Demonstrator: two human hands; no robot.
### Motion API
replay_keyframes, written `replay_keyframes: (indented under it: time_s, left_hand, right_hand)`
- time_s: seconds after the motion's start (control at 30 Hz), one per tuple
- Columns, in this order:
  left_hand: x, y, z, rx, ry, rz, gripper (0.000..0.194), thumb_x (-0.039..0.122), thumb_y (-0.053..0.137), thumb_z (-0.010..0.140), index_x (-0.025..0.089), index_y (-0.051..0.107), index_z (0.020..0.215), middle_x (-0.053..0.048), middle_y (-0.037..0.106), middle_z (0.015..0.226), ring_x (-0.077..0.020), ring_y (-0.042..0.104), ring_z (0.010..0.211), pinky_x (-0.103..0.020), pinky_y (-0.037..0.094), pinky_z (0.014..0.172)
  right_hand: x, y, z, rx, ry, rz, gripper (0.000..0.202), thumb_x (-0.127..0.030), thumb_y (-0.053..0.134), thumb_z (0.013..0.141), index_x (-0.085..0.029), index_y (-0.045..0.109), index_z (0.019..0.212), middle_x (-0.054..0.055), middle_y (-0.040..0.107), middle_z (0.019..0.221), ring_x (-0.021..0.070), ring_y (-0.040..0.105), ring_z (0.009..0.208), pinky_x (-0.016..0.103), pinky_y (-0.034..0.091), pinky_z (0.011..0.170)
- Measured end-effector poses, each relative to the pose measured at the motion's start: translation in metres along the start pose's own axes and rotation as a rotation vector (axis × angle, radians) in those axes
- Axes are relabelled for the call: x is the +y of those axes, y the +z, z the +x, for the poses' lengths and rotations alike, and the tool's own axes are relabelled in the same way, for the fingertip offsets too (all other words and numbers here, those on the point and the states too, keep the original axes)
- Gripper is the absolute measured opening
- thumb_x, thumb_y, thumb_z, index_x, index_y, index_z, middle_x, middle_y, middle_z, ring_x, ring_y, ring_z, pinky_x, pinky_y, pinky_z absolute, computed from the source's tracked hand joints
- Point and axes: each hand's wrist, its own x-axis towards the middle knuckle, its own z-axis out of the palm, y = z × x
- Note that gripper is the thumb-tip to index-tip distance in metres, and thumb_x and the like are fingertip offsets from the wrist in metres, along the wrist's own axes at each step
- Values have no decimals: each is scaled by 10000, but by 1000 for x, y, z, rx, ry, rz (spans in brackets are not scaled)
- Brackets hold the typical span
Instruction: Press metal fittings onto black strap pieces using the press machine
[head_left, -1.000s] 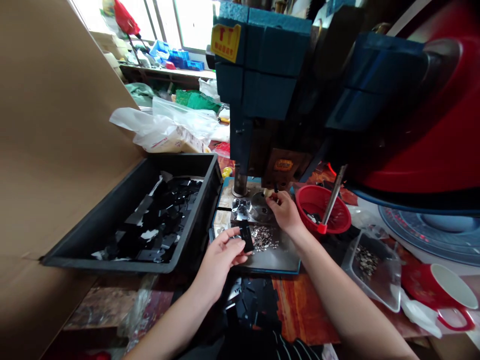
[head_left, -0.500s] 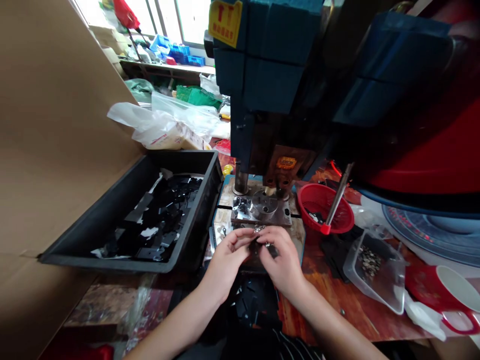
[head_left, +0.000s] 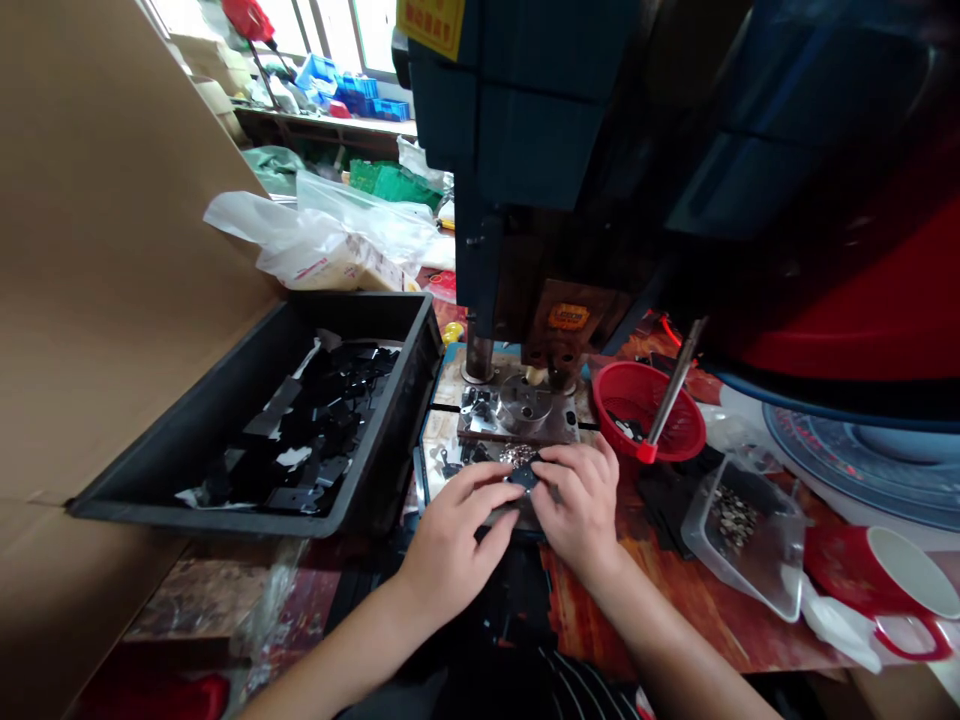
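A small black plate (head_left: pixel 523 475) lies low over the front of the press base, between my two hands. My left hand (head_left: pixel 459 530) has its fingers stretched out and its thumb apart, with the fingertips at the plate's left edge. On the other side my right hand (head_left: pixel 579 500) has its thumb and fingers closed about the plate's right edge. Small shiny metal pieces (head_left: pixel 517 454) sit just behind the plate. Beyond them is the metal die block (head_left: pixel 517 412) with a round disc on it, beneath the press head (head_left: pixel 570 320).
A black bin (head_left: pixel 345 525) of dark pieces stands left, beside a cardboard sheet (head_left: pixel 112 250). On the right are a red basket (head_left: pixel 679 440) with a metal rod, a clear tray (head_left: pixel 780 590) of small metal parts and a red mug (head_left: pixel 847 560). The blue press (head_left: pixel 517 140) looms above.
My hands were pinched together over the base; now they are lower on it and further apart. The left fingers have spread, and the black plate shows between the hands. The view has shifted slightly.
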Motion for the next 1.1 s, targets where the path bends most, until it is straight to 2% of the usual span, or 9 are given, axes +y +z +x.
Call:
replay_keyframes:
  time_s: [0.03,0.1,0.17,0.27,0.43,0.6,0.8,0.97,1.1]
  left_hand:
    - [-2,-1,5,0,84,75,218,135,572,823,233,672,991,-62,639,1076,-188,602,1029,-345,483,916]
    - [-8,-2,20,21,158,141,166,154,567,848,220,671,959,-43,663,958,-158,630,913,-294,508,837]
    - [-14,-1,41,54,137,175,132,187,572,858,214,665,948,-21,682,875,-149,641,834,-277,513,789]
    - [-23,3,72,102,57,219,138,232,577,858,217,664,964,-18,699,903,-167,646,838,-301,509,804]
    - [-36,17,106,157,-37,238,96,231,605,820,214,683,872,-31,656,913,-194,611,913,-352,479,867]
    - [-48,21,116,182,-72,236,123,201,631,773,206,686,883,-43,630,960,-206,585,975,-394,444,925]
    - [-56,22,122,106,-77,190,167,161,583,779,204,684,905,-34,670,941,-201,599,972,-382,450,927]
    - [-54,25,126,78,-73,171,211,126,560,773,205,678,930,-29,679,951,-195,608,971,-355,462,917]
    - [-46,12,114,147,-98,188,225,179,550,812,184,643,1017,-63,634,1069,-216,563,1060,-394,422,966]
  right_hand:
    - [2,1,2,-24,10,12,170,-123,587,790,-260,610,888,2,668,907,195,596,904,535,306,1025]
    - [8,2,9,-82,25,54,143,-158,574,823,-256,623,916,10,669,901,195,595,902,500,342,1003]
    - [15,6,18,-140,54,114,125,-198,551,861,-248,629,945,19,673,897,190,597,875,438,412,929]
    - [28,15,36,-140,154,171,122,-238,525,887,-233,634,941,32,675,886,195,590,837,368,460,798]
    - [50,37,57,-118,323,215,121,-263,538,861,-216,647,883,46,649,871,214,572,870,363,453,800]
    - [62,54,59,-121,464,368,117,-282,571,801,-200,650,826,64,599,952,206,571,939,348,468,833]
    - [65,61,60,-148,537,498,175,-290,544,778,-172,630,874,66,590,962,197,579,922,347,477,839]
    - [66,65,61,-142,562,501,189,-293,549,766,-162,625,878,69,603,942,198,583,899,364,466,860]
    - [63,58,51,-120,608,498,256,-341,547,802,-157,603,972,83,603,971,193,590,889,332,502,762]
